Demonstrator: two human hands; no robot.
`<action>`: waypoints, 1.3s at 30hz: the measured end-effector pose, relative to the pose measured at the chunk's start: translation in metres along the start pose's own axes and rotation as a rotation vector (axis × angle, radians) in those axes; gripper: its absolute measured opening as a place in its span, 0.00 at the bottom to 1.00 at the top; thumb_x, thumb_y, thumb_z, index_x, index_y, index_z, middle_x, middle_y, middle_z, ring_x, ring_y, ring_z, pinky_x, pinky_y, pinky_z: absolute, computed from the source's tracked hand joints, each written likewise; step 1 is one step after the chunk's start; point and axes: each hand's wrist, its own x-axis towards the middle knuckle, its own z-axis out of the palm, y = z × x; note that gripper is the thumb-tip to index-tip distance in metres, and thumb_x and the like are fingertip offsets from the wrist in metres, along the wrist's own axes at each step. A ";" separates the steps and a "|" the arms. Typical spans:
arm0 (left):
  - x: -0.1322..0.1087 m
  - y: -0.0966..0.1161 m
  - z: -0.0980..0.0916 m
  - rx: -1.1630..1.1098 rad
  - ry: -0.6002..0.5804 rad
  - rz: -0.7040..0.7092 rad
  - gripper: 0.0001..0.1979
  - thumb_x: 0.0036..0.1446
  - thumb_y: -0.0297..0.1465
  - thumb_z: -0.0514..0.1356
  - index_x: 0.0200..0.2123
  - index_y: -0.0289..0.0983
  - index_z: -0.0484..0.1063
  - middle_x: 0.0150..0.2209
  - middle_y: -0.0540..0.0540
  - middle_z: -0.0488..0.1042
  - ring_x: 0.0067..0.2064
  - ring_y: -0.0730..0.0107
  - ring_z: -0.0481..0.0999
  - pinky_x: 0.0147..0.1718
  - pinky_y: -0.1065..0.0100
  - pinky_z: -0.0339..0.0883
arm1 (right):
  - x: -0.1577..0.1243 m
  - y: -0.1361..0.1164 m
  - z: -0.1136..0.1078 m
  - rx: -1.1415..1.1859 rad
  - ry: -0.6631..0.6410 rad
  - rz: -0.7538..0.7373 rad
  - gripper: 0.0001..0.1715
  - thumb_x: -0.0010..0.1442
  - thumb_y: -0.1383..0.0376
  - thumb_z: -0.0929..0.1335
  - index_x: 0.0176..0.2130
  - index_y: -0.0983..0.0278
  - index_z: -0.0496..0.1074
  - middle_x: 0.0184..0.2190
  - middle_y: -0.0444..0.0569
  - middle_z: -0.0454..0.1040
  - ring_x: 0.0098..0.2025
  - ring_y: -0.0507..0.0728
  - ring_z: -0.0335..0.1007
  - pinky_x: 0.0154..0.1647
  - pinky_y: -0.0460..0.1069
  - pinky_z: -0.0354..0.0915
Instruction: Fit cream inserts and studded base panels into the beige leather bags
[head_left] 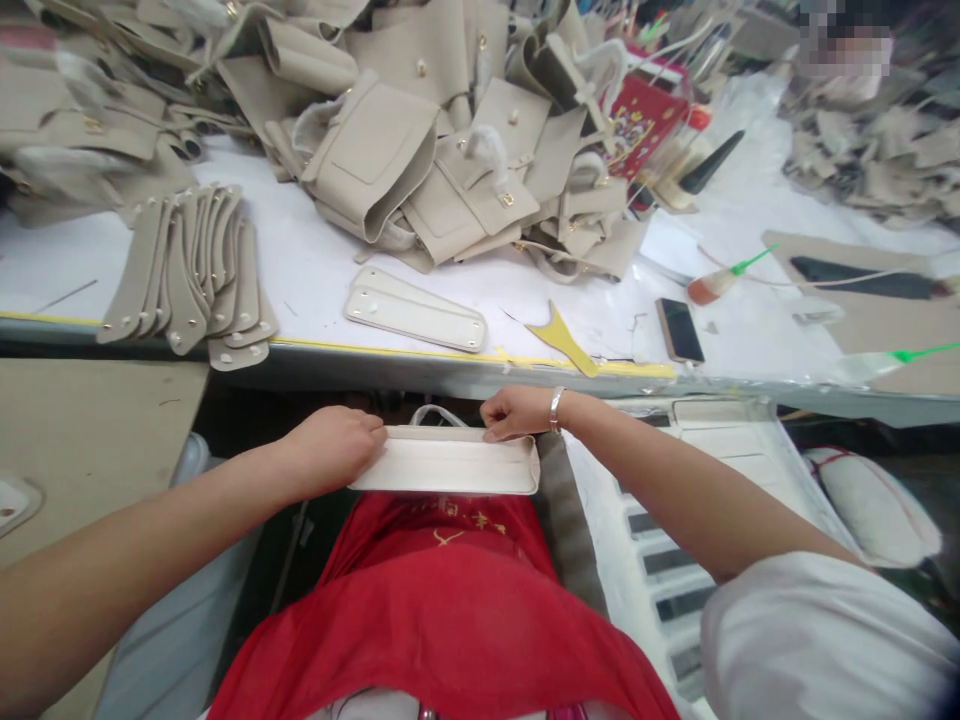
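One pale bag [450, 464] lies between left hand [341, 450] and right hand [519, 412], both clamped on it near opposite ends

Bags [375, 140] lie heaped on the table [307, 300]; nearer, left to right, come straps [187, 275], two strips [416, 308], a scraper [559, 338] and a phone [680, 330]. Before the table is another bag [450, 464] (a rack [630, 580] stands to its right).

The left hand [339, 450] (thumb unclear) hides the pale bag's [454, 462] upper left corner.
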 end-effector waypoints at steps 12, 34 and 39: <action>0.035 0.102 0.050 -0.179 0.494 0.072 0.09 0.59 0.29 0.52 0.36 0.37 0.72 0.46 0.47 0.75 0.50 0.61 0.70 0.45 0.60 0.64 | -0.081 -0.008 0.156 -0.238 1.055 -0.130 0.06 0.59 0.66 0.64 0.34 0.62 0.71 0.35 0.47 0.73 0.41 0.54 0.64 0.55 0.55 0.53; 0.048 0.125 0.019 -0.055 0.275 -0.175 0.08 0.56 0.29 0.54 0.29 0.38 0.72 0.43 0.42 0.72 0.46 0.54 0.66 0.40 0.56 0.60 | -0.067 -0.033 0.158 -0.208 1.137 0.261 0.05 0.56 0.67 0.64 0.28 0.63 0.68 0.43 0.49 0.69 0.51 0.59 0.59 0.60 0.59 0.44; 0.056 0.121 0.010 -0.126 0.080 -0.221 0.10 0.58 0.31 0.52 0.28 0.38 0.70 0.32 0.45 0.72 0.36 0.60 0.67 0.32 0.61 0.58 | -0.062 -0.032 0.164 0.006 1.276 0.392 0.14 0.52 0.62 0.66 0.40 0.65 0.65 0.45 0.56 0.66 0.49 0.61 0.60 0.51 0.57 0.56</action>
